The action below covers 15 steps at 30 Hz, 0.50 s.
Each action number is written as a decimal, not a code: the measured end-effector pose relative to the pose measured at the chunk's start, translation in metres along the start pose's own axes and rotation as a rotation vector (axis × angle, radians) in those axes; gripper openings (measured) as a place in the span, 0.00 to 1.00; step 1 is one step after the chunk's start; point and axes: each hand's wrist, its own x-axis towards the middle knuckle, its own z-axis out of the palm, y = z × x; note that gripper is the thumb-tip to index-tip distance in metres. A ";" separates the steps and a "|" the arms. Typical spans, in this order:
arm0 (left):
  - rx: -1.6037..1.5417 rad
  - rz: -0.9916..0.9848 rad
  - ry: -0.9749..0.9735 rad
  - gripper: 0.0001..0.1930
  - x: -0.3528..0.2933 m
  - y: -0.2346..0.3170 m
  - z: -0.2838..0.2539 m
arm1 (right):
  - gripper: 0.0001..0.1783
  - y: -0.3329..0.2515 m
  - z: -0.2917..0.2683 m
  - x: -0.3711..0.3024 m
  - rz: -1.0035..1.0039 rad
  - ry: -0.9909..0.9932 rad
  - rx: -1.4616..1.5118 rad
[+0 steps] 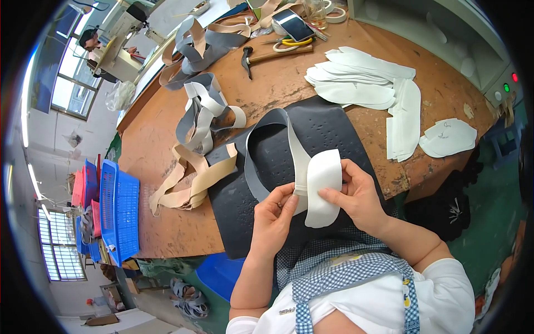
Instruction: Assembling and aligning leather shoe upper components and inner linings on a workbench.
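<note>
Pressing a white foam pad [323,189] onto a grey strap loop [267,158] over the black mat [328,131], the left hand [272,220] and right hand [356,197] both pinched it closed. Finished-looking straps [203,108] lay heaped beyond; a stack of white pads [361,78] remained unused, so much work seemed left.

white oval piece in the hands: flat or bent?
Bent. The white oval fabric piece curves over the grey-and-white strap loop, pinched between the left hand and right hand above the dark mat.

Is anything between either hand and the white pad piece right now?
Nothing visible. Both the left hand and right hand already pinch the white pad piece where it meets the grey strap loop, above the dark mat. No tool or scrap lies between them.
</note>
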 end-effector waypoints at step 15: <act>-0.014 -0.013 -0.019 0.16 -0.005 -0.001 -0.001 | 0.22 0.014 0.009 0.004 -0.087 0.022 -0.127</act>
